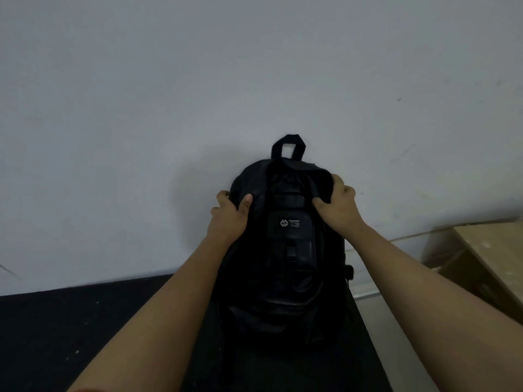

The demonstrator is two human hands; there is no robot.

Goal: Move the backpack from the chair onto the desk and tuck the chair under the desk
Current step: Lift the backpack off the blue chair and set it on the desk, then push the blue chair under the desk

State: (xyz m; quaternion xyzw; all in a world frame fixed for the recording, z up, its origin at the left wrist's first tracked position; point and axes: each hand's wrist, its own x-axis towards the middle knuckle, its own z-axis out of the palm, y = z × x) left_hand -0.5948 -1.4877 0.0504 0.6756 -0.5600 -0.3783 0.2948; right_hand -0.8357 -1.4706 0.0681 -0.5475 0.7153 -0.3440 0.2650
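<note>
Backpack (pixel 285 250) feels soft and saggy, so my left hand (pixel 226 219) and right hand (pixel 338 209) clutch its upper sides, its top loop (pixel 288 144) free.

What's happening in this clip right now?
A person has both hands on a black backpack that stands upright on a dark desk, its back against the white wall. The left hand has a grip on the upper left side and the right hand has a grip on the fabric at the upper right. The top carry loop sticks up free. The chair is out of view, so tucking it in can't be judged.
</note>
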